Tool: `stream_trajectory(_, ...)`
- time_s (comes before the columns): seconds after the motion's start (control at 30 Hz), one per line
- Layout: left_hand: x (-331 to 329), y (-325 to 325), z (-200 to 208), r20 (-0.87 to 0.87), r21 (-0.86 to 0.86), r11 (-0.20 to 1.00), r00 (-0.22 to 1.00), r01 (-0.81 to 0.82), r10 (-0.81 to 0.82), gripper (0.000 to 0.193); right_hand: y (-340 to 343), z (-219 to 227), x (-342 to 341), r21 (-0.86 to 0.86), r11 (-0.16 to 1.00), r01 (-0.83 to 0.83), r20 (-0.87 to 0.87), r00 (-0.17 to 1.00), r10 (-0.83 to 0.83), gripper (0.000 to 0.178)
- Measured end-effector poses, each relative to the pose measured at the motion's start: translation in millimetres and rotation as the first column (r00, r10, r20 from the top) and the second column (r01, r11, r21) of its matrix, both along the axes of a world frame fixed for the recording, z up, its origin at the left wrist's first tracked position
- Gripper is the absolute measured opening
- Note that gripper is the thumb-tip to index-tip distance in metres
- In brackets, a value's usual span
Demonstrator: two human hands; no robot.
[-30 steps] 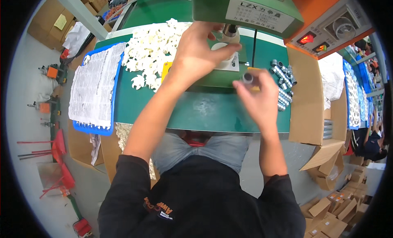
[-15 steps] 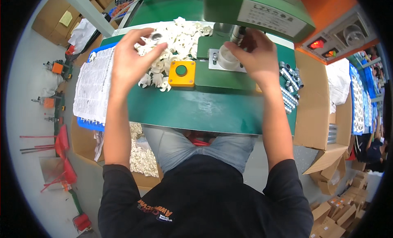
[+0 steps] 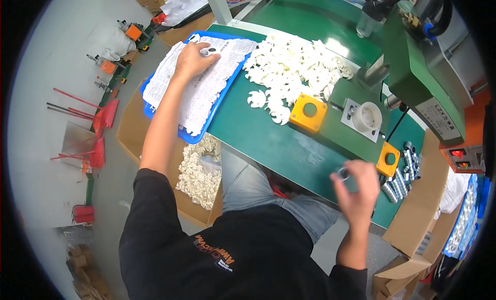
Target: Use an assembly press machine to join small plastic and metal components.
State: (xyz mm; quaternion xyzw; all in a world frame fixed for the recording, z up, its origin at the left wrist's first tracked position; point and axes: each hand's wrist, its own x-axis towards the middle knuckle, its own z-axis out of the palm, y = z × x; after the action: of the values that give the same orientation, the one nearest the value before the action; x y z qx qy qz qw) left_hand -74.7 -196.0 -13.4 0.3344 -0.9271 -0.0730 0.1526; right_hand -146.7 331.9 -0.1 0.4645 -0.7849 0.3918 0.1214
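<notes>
My left hand [image 3: 192, 61] is over a blue tray [image 3: 192, 139] covered with a printed paper sheet [image 3: 201, 96]. Its fingers are closed on a white plastic part with a dark round hole [image 3: 210, 51]. Near the table's front edge, my right hand [image 3: 360, 189] pinches a small metal ring [image 3: 342, 173], slightly blurred by motion. Beyond that hand is a green press base [image 3: 336, 132], bearing a round white fixture cup [image 3: 368, 117] on a metal plate. Shiny metal rings [image 3: 397, 185], some in rows, lie to the right of this hand.
White petal-shaped plastic parts [image 3: 297, 67] are heaped on the green table [image 3: 258, 127]. Two yellow button boxes, one left [image 3: 308, 113] and one right [image 3: 387, 159], flank the base. The green press head [image 3: 426, 88] overhangs at right. A cardboard box of pale parts [image 3: 199, 173] stands below.
The view has turned left. My left hand has moved from beside the heap to above the tray with its part. My right hand has left the press fixture and come nearer with a ring.
</notes>
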Motion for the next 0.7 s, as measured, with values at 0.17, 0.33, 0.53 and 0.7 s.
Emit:
stream_trajectory(0.17, -10.1, -25.8, -5.3, -0.045, -0.085, 0.996, 0.998, -0.041, 0.037, 0.061, -12.0, -22.6, 20.2, 0.059, 0.992, -0.111, 0.125, 0.987, 0.103, 0.041)
stream_trajectory(0.33, -13.4, -48.2, -9.4, -0.087, -0.117, 0.987, 0.991, -0.107, 0.098, 0.060, -14.3, -31.5, 23.9, 0.091, 0.989, -0.117, 0.149, 0.984, 0.103, 0.042)
stream_trajectory(0.53, -14.6, -46.5, -20.4, -0.175, -0.180, 0.974, 0.979, -0.138, 0.106, 0.055, -14.1, -35.1, 21.7, 0.088, 0.991, -0.101, 0.184, 0.979, 0.084, 0.042)
stream_trajectory(0.7, -17.4, 29.3, 8.1, -0.116, -0.177, 0.904, 0.904, 0.389, -0.412, 0.038, -16.3, -38.9, 19.4, 0.121, 0.990, -0.069, 0.202, 0.978, 0.044, 0.045)
